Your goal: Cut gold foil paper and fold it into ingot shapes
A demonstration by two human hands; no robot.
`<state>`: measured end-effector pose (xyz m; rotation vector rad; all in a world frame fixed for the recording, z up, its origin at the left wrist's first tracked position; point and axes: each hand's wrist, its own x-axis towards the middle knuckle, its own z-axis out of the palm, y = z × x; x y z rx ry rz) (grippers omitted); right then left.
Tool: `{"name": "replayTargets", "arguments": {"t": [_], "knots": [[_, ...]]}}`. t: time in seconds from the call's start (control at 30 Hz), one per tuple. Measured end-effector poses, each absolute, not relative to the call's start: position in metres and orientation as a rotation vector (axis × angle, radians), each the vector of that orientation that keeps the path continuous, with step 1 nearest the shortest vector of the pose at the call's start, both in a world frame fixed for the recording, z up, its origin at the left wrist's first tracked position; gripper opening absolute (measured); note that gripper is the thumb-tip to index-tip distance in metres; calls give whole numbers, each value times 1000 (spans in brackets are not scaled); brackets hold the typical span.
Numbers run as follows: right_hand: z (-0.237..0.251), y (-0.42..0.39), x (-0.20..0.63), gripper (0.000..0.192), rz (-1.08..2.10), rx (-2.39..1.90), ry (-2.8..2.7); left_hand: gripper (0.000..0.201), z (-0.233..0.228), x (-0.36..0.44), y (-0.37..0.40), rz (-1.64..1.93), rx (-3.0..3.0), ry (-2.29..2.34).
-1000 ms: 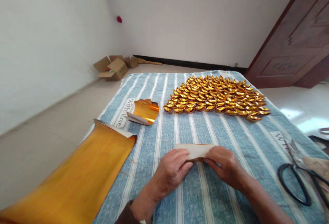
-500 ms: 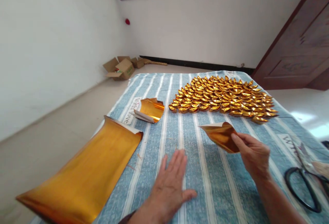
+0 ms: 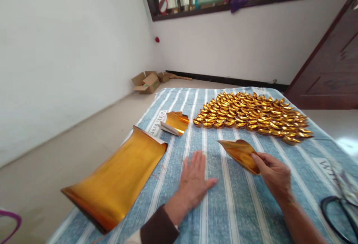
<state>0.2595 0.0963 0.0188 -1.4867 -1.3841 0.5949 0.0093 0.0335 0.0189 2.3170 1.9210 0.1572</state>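
Observation:
My right hand [image 3: 274, 175] pinches the right edge of a gold foil paper sheet [image 3: 239, 152], which curls and comes to a point at its left end, held over the cloth. Flat on the striped cloth lies my left hand [image 3: 194, 178], palm down with the fingers stretched out and nothing in it. To its left is a large gold foil sheet [image 3: 120, 177] with curled ends. Beyond that, a smaller stack of curled gold foil paper [image 3: 175, 122] shows white undersides. Many folded gold paper ingots [image 3: 246, 113] stand in close rows at the far right.
Black-handled scissors [image 3: 337, 214] lie at the right edge, partly out of view. The blue and white striped cloth [image 3: 212, 214] covers the table. On the floor behind stands an open cardboard box [image 3: 147, 83]. A brown door [image 3: 330, 76] is at the right.
The camera view has shifted, so the scene sits lower and farther right. My left hand remains spread on the cloth. My right hand still holds the foil sheet, now tilted slightly differently.

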Motion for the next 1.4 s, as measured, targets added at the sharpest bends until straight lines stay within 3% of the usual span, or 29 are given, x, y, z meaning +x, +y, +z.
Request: {"name": "replayTargets", "arguments": {"t": [0.1,0.2,0.3,0.37,0.47,0.6,0.83,0.9,1.07,1.3,1.4], "knots": [[18,94,259,34,592,-1470,-1410,74,19,-8,23,343,2083,2504],[17,91,257,35,596,-1435,-1458,68,23,8,11,483,2366,2257],[15,89,255,35,515,-1414,-1505,69,20,20,12,335,2457,1924],[17,89,256,33,394,-1389,-1528,66,18,11,17,281,2296,2086],[26,88,255,21,166,-1243,-1616,58,24,-9,22,628,2145,2450],[38,84,247,9,-75,-933,-1815,63,48,-4,31,1020,2442,1986],[36,79,234,19,-43,-704,-2096,72,39,26,40,959,2625,1538],[36,80,234,17,-48,-686,-2074,67,30,26,43,1043,2586,1573],[38,84,238,14,-75,-782,-2040,22,35,21,66,1355,2423,1602],[32,85,247,26,-277,-884,-1968,21,61,16,83,1543,2528,1374],[27,86,244,27,-237,-825,-2051,20,50,6,73,1416,2637,1360]]}}
